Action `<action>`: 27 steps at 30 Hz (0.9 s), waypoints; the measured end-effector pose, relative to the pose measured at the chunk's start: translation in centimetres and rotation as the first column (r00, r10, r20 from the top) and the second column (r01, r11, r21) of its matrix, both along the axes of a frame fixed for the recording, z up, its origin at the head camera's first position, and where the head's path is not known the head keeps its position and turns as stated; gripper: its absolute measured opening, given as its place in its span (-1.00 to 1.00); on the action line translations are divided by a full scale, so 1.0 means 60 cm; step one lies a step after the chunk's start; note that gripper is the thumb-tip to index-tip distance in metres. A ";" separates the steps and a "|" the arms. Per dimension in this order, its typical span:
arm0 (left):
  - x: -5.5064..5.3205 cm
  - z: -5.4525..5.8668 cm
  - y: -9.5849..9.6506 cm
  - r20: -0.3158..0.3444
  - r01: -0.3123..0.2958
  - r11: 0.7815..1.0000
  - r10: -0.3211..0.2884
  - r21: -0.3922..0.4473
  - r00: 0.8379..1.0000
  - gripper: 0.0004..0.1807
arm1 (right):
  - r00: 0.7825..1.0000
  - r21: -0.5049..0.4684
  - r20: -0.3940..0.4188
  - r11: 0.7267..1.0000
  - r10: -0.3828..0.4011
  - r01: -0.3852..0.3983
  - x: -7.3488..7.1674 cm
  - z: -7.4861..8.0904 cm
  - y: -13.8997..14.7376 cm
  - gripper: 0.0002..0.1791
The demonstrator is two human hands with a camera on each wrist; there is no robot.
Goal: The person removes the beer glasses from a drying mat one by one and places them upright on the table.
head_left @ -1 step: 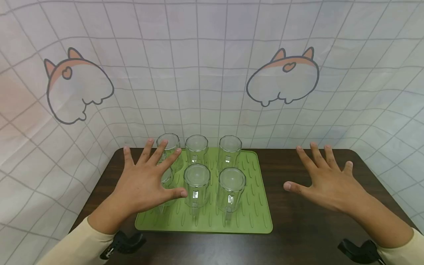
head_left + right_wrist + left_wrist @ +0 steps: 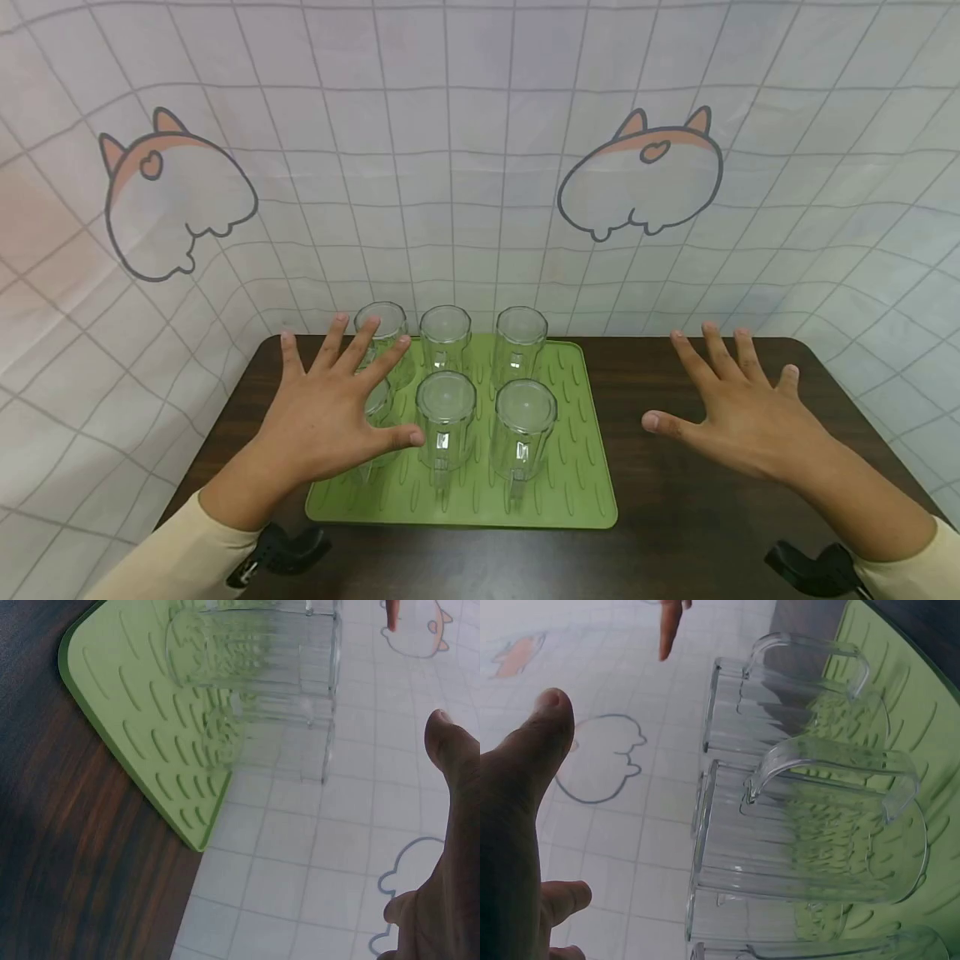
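Several clear glass mugs stand upside down in two rows on a ribbed green mat [image 2: 585,483]. In the front row, the middle mug [image 2: 447,417] and the right mug [image 2: 525,429] have their handles toward me. My left hand [image 2: 322,417] hovers with spread fingers above the mat's left side, partly hiding the front left mug and the back left mug [image 2: 381,317]. Right of the mat, my right hand [image 2: 750,421] is held over the table, fingers apart and holding nothing. The left wrist view shows mugs [image 2: 810,825] beside the left thumb, apart from it.
The dark wooden table [image 2: 637,542] extends around the mat. A white grid-patterned cloth [image 2: 480,167] with cartoon animal drawings rises behind it and along both sides. Black straps [image 2: 281,550] are on both wrists.
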State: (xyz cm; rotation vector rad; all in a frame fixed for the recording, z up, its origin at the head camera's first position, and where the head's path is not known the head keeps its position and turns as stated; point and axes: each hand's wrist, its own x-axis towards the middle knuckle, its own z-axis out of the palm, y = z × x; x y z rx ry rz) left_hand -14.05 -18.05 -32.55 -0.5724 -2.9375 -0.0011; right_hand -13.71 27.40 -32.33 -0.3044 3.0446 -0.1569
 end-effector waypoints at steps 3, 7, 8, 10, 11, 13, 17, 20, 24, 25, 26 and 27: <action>0.000 0.000 0.001 -0.003 0.006 1.000 -0.006 0.010 1.000 0.21 | 1.000 -0.007 -0.006 1.000 0.001 -0.001 0.001 -0.002 0.002 0.23; 0.002 -0.001 0.001 -0.009 0.005 1.000 -0.004 0.029 1.000 0.22 | 1.000 -0.025 -0.018 1.000 0.004 -0.005 0.007 -0.012 0.004 0.22; 0.003 -0.002 0.000 -0.010 0.000 0.999 0.000 0.033 1.000 0.22 | 1.000 -0.029 -0.021 1.000 0.005 -0.006 0.009 -0.015 0.004 0.23; 0.005 -0.005 -0.004 -0.009 -0.011 0.999 0.012 0.037 1.000 0.23 | 1.000 -0.041 -0.025 0.999 0.005 -0.006 0.014 -0.022 0.004 0.22; 0.006 -0.006 -0.006 -0.006 -0.017 0.999 0.017 0.038 1.000 0.23 | 1.000 -0.046 -0.027 0.999 0.003 -0.005 0.015 -0.025 0.004 0.22; 0.008 -0.010 -0.009 -0.001 -0.020 0.999 0.020 0.050 1.000 0.24 | 0.999 -0.060 -0.032 0.998 0.003 -0.005 0.019 -0.031 0.003 0.22; 0.015 -0.021 -0.016 0.006 -0.020 0.997 0.020 0.074 1.000 0.26 | 0.999 -0.088 -0.043 0.996 0.010 -0.014 0.025 -0.047 -0.001 0.22; 0.022 -0.030 -0.027 0.009 -0.043 0.995 0.042 0.089 0.999 0.28 | 0.998 -0.105 -0.059 0.994 0.023 -0.029 0.031 -0.059 -0.006 0.23; 0.033 -0.043 -0.044 0.020 -0.073 0.989 0.071 0.128 0.997 0.30 | 0.996 -0.137 -0.082 0.989 0.034 -0.046 0.038 -0.075 -0.015 0.24; 0.036 -0.047 -0.048 0.022 -0.076 0.987 0.073 0.140 0.997 0.31 | 0.995 -0.147 -0.088 0.988 0.037 -0.049 0.040 -0.078 -0.017 0.24; 0.038 -0.049 -0.051 0.024 -0.077 0.986 0.075 0.149 0.997 0.31 | 0.995 -0.156 -0.096 0.986 0.040 -0.054 0.041 -0.082 -0.019 0.24; 0.041 -0.052 -0.053 0.027 -0.081 0.984 0.077 0.157 0.997 0.32 | 0.994 -0.167 -0.104 0.984 0.043 -0.060 0.043 -0.086 -0.022 0.24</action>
